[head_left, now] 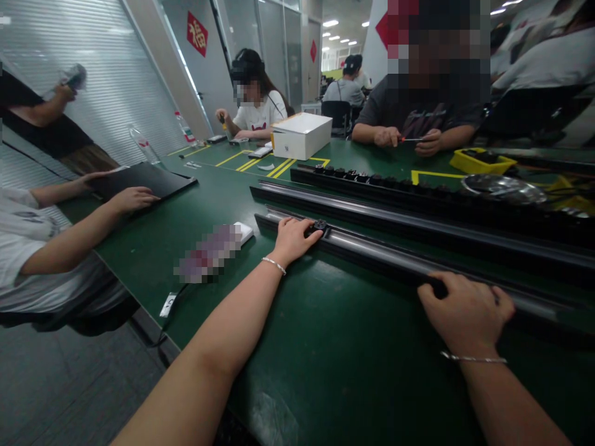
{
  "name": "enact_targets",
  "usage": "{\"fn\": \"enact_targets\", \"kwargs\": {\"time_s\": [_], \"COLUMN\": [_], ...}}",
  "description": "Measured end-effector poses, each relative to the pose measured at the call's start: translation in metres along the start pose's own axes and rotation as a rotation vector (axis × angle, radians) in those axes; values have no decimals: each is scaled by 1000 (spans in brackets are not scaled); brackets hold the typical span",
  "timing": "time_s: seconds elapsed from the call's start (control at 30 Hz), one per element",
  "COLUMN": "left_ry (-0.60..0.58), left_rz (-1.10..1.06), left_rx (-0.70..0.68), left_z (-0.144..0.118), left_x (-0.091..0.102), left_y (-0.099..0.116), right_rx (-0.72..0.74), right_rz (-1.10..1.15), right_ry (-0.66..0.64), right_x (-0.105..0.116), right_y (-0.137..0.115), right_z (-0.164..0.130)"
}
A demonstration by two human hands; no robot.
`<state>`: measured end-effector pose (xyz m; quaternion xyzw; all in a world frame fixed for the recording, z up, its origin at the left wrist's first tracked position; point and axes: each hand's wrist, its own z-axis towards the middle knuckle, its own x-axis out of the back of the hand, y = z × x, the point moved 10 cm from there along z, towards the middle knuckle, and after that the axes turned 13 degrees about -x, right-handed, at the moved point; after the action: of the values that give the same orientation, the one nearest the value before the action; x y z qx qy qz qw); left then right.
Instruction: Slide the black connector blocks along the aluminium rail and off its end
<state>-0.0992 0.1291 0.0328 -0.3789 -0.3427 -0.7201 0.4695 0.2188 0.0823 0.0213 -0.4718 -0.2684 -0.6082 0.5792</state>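
Green tabletop marked with yellow tape lines. Nearest the edge, a long black rail; just beyond, a second black rail and a black strip of round knobs, lying roughly parallel. Farther back, white box, yellow tray, metal dish. At left, flat black panel and small white card.

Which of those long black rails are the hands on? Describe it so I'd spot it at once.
On the green table, three long black rails run side by side from the middle out to the right. It is the nearest rail, with the left hand at its near end by a small black knob and the right hand gripping it further along. The far rail carries a row of knobs.
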Motion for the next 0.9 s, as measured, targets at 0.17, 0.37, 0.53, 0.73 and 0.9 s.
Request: {"fn": "enact_targets", "kwargs": {"time_s": [0.17, 0.37, 0.53, 0.73, 0.9], "left_ry": [-12, -36, -41, -26, -15], "left_rz": [-26, -32, -65, -54, -85], "left_rx": [-17, -26, -54, -59, -67], "left_z": [1, 1, 1, 2, 3], "left_x": [-1, -2, -3, -2, -2], "left_y": [1, 4, 12, 16, 19], "right_rx": [2, 27, 34, 44, 10], "right_rz": [15, 27, 44, 75, 94], "right_ry": [12, 35, 55, 27, 25], "right_x": [1, 1, 4, 5, 10], "right_y": [1, 0, -1, -3, -4], "right_z": [-1, -1, -2, -2, -3]}}
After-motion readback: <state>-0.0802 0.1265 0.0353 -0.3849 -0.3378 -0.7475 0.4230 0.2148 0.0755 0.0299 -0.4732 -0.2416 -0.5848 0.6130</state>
